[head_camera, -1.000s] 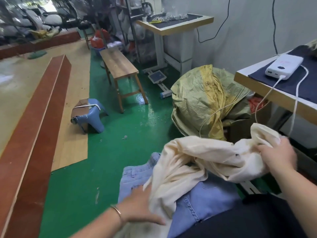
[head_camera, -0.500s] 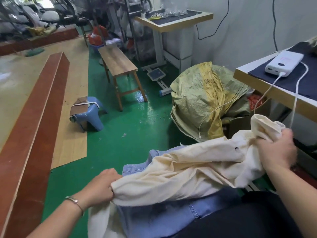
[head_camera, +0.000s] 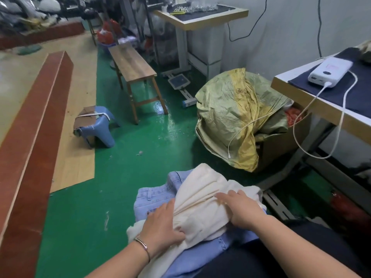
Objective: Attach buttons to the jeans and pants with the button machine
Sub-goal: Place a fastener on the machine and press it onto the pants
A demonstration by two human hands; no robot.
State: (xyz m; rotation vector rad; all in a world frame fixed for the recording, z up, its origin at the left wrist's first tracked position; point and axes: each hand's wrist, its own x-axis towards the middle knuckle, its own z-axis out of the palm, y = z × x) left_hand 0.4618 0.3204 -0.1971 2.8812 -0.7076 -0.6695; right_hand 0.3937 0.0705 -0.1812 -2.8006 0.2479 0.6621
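Cream pants (head_camera: 202,199) lie bunched on top of a stack of light blue jeans (head_camera: 154,197) at the bottom centre, just in front of my lap. My left hand (head_camera: 162,225) rests flat on the near left part of the cream cloth, fingers spread. My right hand (head_camera: 241,207) presses palm-down on the right part of the same cloth, fingers apart. Neither hand is closed around the fabric. No button machine is in view.
A work table (head_camera: 313,101) with dark cloth and a white power bank (head_camera: 329,72) with cables stands at right. A yellow-green sack (head_camera: 232,115) sits beyond the pile. A blue stool (head_camera: 100,127), a wooden bench (head_camera: 132,65) and another machine table (head_camera: 200,19) stand farther off on the green floor.
Both hands let go of the stretched cream pants and laid them folded onto the jeans stack. The hands now press flat on top of the cloth.
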